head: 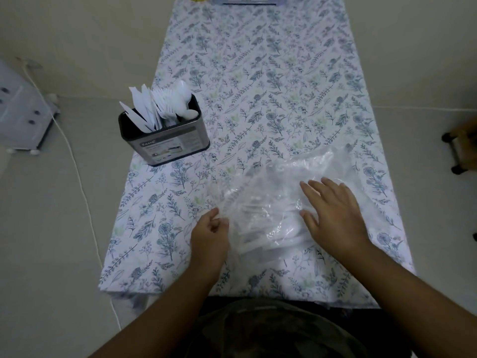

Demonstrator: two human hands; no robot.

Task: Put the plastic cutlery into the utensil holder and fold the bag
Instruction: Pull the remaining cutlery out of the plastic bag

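Note:
A clear plastic bag (pixel 273 192) lies crumpled on the floral tablecloth near the front edge, and white cutlery shows through it. My left hand (pixel 210 233) pinches the bag's left edge with closed fingers. My right hand (pixel 335 213) lies flat on the bag's right part, fingers spread. At the table's left side stands a metal utensil holder (pixel 170 140), filled with white plastic knives, forks and spoons (pixel 162 104).
The table (pixel 258 73) with its floral cloth stretches away from me. A white cable (pixel 77 171) runs over the floor at left beside a plastic drawer unit (pixel 20 107). A wheeled stand (pixel 462 148) sits at right. Objects lie at the table's far end (pixel 247 0).

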